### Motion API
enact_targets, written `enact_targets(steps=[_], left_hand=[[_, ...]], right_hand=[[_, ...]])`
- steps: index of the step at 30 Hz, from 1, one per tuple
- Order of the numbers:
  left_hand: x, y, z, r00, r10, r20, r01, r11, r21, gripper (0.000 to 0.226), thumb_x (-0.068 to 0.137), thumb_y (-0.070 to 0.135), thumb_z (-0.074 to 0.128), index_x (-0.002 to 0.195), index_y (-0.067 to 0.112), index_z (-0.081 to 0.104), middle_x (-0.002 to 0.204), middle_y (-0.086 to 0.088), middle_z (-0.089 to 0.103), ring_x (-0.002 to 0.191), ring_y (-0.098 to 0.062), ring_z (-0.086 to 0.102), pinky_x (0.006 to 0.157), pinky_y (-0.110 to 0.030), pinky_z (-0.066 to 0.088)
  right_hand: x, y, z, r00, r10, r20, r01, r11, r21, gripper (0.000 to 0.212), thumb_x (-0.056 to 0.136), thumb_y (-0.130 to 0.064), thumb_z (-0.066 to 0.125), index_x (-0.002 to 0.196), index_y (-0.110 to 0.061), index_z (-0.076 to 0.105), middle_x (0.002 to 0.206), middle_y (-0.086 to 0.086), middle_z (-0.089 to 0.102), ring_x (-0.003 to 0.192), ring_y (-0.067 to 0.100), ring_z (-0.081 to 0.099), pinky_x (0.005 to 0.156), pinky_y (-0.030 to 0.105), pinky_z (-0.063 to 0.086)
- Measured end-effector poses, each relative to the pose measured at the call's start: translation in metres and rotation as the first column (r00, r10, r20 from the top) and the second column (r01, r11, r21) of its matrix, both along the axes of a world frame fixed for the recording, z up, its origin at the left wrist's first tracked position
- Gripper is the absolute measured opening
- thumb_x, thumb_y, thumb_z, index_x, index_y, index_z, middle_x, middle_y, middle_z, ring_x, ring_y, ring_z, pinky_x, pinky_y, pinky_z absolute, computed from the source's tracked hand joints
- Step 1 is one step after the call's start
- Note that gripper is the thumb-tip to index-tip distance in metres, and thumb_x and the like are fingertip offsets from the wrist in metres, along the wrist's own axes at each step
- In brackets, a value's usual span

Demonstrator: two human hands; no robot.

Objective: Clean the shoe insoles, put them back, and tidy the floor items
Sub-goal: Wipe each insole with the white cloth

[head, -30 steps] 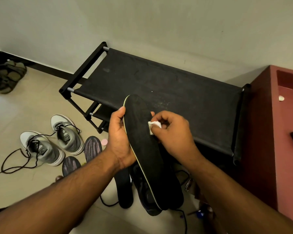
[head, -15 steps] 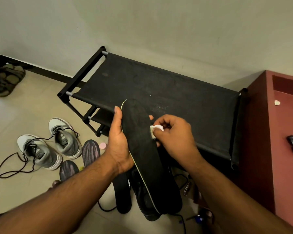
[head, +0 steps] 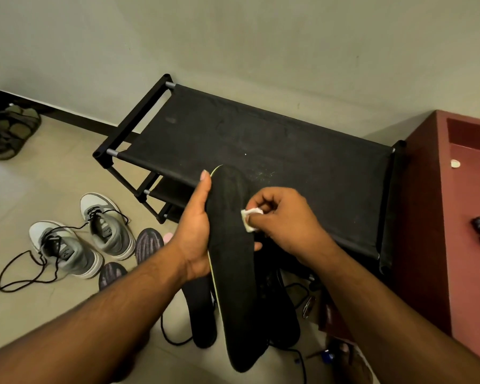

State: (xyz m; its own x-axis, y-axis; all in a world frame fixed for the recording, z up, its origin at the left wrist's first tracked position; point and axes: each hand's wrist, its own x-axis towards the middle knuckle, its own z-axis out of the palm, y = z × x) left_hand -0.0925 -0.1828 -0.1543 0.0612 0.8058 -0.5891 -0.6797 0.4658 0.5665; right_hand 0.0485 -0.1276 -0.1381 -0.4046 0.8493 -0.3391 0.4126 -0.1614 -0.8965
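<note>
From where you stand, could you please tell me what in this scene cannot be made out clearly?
All in the head view:
- Black shoes: mostly hidden behind the held insole.
- White wipe: mostly covered by the right hand; material unclear.
- Left hand: fingers hidden behind the insole.
- Small things on the red cabinet: too small to identify.
- Sandals: dim, cut by the left edge.

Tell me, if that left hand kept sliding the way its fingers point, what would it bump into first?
Probably the black fabric top of the shoe rack: the left hand points up along the insole toward it. Depth is unclear, so it might pass above.
</note>
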Motion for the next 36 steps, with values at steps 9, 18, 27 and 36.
enact_targets(steps=[9, 18, 27, 36], left_hand=[[0.021, -0.012, -0.006, 0.971, -0.234, -0.040, 0.229, 0.968, -0.102, 0.091, 0.080, 0.082, 0.039, 0.123, 0.006, 0.066, 0.118, -0.016, 0.063, 0.103, -0.032, 0.059, 0.089, -0.053, 0.047], [0.001, -0.001, -0.004, 1.000, 0.001, -0.017, -0.002, 0.999, -0.046, 0.086, 0.082, 0.082, 0.035, 0.112, 0.010, 0.074, 0.121, -0.020, 0.067, 0.103, -0.035, 0.066, 0.096, -0.057, 0.047], [0.023, -0.013, -0.010, 0.977, -0.211, -0.016, 0.208, 0.972, -0.111, 0.095, 0.080, 0.084, 0.028, 0.121, 0.008, 0.068, 0.120, -0.018, 0.065, 0.102, -0.033, 0.061, 0.094, -0.057, 0.046], [0.009, -0.003, 0.003, 1.000, -0.008, -0.024, 0.007, 0.999, -0.054, 0.082, 0.084, 0.079, 0.030, 0.090, 0.014, 0.080, 0.096, -0.016, 0.073, 0.083, -0.028, 0.072, 0.075, -0.042, 0.058]], right_hand=[[0.005, 0.013, 0.000, 0.962, -0.266, -0.053, 0.271, 0.951, 0.147, 0.013, 0.079, -0.004, 0.069, 0.076, -0.017, 0.070, 0.065, -0.003, 0.068, 0.052, 0.005, 0.062, 0.045, 0.021, 0.049], [0.005, 0.003, 0.003, 0.988, 0.127, 0.083, -0.122, 0.991, -0.063, 0.009, 0.078, 0.004, 0.068, 0.075, -0.005, 0.067, 0.067, 0.016, 0.067, 0.060, 0.030, 0.071, 0.060, 0.033, 0.059], [0.007, 0.016, 0.001, 0.969, -0.246, -0.016, 0.244, 0.945, 0.218, 0.011, 0.078, -0.009, 0.074, 0.075, -0.019, 0.069, 0.070, 0.000, 0.069, 0.060, 0.007, 0.065, 0.051, 0.020, 0.051], [-0.011, -0.013, 0.003, 0.972, 0.208, -0.112, -0.205, 0.978, 0.043, 0.018, 0.075, -0.004, 0.076, 0.075, -0.020, 0.068, 0.070, -0.001, 0.067, 0.060, 0.009, 0.061, 0.054, 0.023, 0.052]])
